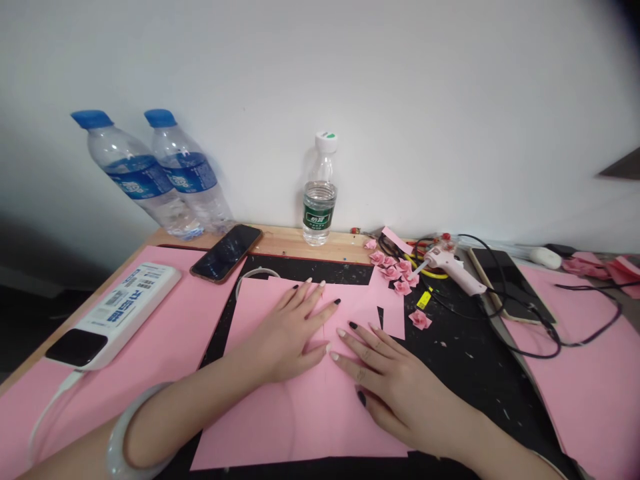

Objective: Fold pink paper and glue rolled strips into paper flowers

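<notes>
Pink paper sheets (250, 427) lie flat on a black mat (450, 373) in front of me. My left hand (295, 327) rests on the paper with its fingers spread, and a pale bangle circles that wrist. Just to the right, my right hand (390, 380) also lies on the paper, fingers apart, its fingertips near the left thumb. Neither hand holds anything. Beyond them, several folded pink paper roses (393, 272) sit in a cluster, and a single rose (420, 319) lies nearer on the mat. A pink glue gun (455, 270) rests to the right of the cluster.
Two large blue-capped bottles (185, 173) lean at the back left; a smaller water bottle (320, 200) stands at the back. A phone (227, 253) and white power bank (117, 313) lie left. Another phone (510, 283), black cables (557, 340) and more pink paper (600, 360) are right.
</notes>
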Motion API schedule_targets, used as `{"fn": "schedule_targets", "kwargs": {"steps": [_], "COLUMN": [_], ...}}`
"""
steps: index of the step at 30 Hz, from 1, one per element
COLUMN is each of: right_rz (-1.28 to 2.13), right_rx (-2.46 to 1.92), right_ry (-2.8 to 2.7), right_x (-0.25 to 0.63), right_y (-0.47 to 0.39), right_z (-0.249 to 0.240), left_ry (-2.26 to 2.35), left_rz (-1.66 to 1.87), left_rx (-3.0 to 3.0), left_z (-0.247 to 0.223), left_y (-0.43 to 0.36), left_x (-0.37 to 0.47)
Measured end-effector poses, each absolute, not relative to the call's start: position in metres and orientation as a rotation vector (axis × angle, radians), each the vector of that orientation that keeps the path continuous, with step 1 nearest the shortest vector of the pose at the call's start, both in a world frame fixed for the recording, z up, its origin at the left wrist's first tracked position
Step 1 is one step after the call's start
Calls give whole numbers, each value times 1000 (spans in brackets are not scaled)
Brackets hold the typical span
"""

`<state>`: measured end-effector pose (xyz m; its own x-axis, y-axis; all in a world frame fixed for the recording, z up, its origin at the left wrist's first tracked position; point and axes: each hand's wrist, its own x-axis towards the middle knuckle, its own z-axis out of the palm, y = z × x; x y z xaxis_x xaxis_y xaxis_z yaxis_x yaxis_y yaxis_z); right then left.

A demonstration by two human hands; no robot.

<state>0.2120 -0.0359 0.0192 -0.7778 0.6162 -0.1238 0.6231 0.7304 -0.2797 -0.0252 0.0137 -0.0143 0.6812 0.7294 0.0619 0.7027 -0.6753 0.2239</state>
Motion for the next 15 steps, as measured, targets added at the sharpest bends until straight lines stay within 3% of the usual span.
{"fn": "schedule_targets", "kwargs": {"steps": [15], "right_rz": [-456], "right_rx": [1050], "right_ry": [2923], "right_x": [213], "right_y": [-36], "right_z": [18], "left_ry": [1181], "left_rz": [195], "left_rx": [2711], "left_z": [-15], "left_y": [14], "left_x": [-25]}}
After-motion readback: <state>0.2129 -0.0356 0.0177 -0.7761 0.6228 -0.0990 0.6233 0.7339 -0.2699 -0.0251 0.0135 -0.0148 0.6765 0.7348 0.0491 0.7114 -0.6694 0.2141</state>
